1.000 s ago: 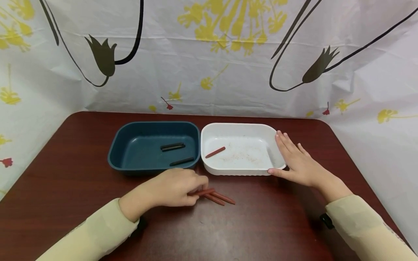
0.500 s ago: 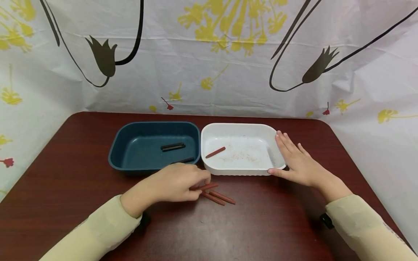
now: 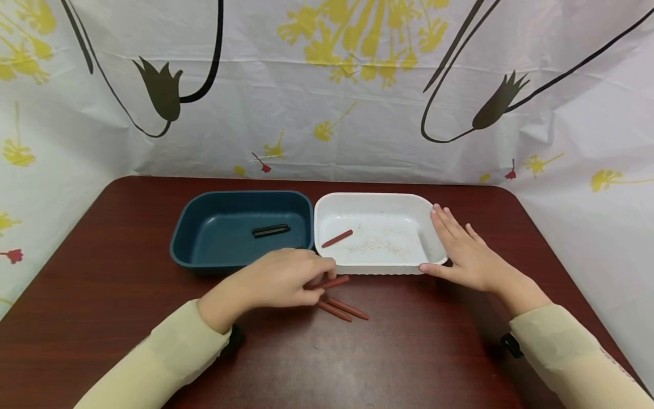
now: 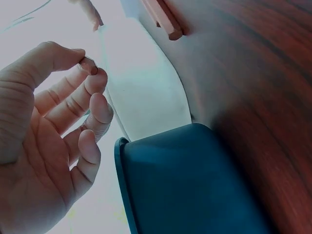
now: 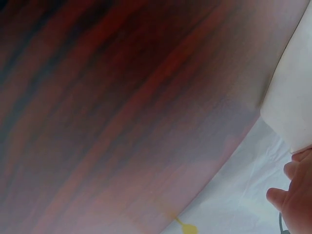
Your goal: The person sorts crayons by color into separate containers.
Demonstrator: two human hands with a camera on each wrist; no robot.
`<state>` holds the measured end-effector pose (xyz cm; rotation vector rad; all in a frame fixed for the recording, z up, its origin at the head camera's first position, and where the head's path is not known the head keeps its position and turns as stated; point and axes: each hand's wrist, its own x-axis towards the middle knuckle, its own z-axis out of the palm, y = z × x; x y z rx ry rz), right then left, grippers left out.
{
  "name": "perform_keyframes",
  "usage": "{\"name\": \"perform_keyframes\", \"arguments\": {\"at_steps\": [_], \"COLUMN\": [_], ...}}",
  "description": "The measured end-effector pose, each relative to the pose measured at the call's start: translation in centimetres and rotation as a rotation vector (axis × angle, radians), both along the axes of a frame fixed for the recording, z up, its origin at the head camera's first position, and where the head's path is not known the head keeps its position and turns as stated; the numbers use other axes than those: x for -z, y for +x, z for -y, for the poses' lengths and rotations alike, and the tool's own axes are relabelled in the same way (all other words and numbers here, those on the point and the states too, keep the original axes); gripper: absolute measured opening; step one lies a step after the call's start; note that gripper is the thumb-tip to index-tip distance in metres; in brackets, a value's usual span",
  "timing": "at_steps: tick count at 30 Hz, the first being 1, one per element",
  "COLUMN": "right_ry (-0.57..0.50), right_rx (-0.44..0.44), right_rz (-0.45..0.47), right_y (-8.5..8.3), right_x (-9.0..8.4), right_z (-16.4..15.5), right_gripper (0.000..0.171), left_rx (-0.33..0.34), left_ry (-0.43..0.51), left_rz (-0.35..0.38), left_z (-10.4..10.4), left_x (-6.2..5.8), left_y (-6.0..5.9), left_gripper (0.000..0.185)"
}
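Observation:
My left hand (image 3: 278, 278) pinches a reddish-brown crayon (image 3: 338, 280) between thumb and fingertips, just in front of the white tray's near wall. In the left wrist view its end (image 4: 89, 66) shows a faceted cut, and the other fingers curl loosely. Below it on the table lie two more crayons (image 3: 349, 309) of that colour, side by side. My right hand (image 3: 467, 258) rests with extended fingers against the right end of the white tray (image 3: 378, 269). Inside that tray lies one reddish-brown crayon (image 3: 337, 238). Black sticks (image 3: 271, 230) lie in the dark blue tray (image 3: 204, 262), partly covered by my left hand.
Both trays stand side by side, ends touching or nearly so, towards the back of the dark red wooden table (image 3: 398, 352). Behind and at the sides hangs a white sheet (image 3: 327, 113) with printed flowers. Reddish specks mark the white tray's floor.
My left hand has lifted one crayon off the others and carried it right and away from me, towards the white tray. It now hides one black stick. My right hand stays put.

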<state>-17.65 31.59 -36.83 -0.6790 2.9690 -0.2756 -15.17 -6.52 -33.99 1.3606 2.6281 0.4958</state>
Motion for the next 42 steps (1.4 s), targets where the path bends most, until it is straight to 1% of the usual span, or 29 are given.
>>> {"name": "perform_keyframes", "arguments": {"at_steps": [8,15,18,24,37,42], "right_ry": [0.000,0.005,0.005,0.001,0.002,-0.006], "right_rx": [-0.004,-0.005,-0.005,-0.008,0.002,0.003], "right_rz": [-0.001,-0.006,-0.006,-0.004,0.005,0.001], "right_y": [-0.1,-0.1,-0.1,-0.2,-0.3,-0.2], "right_x": [0.1,0.1,0.0,-0.2,0.0,0.1], "right_z": [0.0,0.0,0.0,-0.1,-0.1,-0.1], "right_gripper": [0.109,0.109,0.109,0.109,0.109,0.109], "left_rx": [-0.011,-0.009,-0.019,-0.050,-0.070,-0.088], "left_ry": [0.021,0.045,0.052,0.070,0.122,0.155], "left_rz": [0.007,-0.034,-0.034,0.001,0.036,0.069], "left_z": [-1.0,-1.5,-1.7,-2.1,-2.5,-2.7], "left_x": [-0.5,-0.6,-0.6,-0.5,-0.3,0.0], "left_y": [-0.7,-1.5,-1.9,-2.5,-4.0,-4.6], "left_gripper": [0.019,0.020,0.021,0.020,0.022,0.024]}}
